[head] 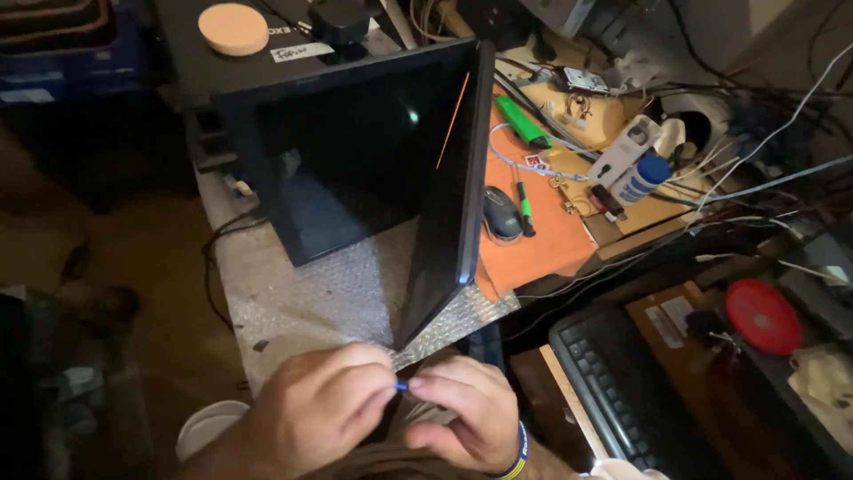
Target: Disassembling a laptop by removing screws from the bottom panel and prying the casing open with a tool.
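My left hand (315,409) and my right hand (464,413) meet at the bottom of the head view, fingertips pinched together on a small blue-tipped part (401,386). What the part belongs to is hidden by the fingers. The right wrist wears a blue and yellow band (518,449). Just beyond the hands an open black laptop (391,178) stands on its edge like a book, on a sheet of bubble wrap (311,293).
An orange mat (542,240) at the right carries a grey mouse (502,215), a green tool (522,122), a white bottle with a blue cap (641,178) and tangled cables. A black keyboard (622,391) and a red lid (762,316) lie lower right. A round tan disc (233,28) sits top left.
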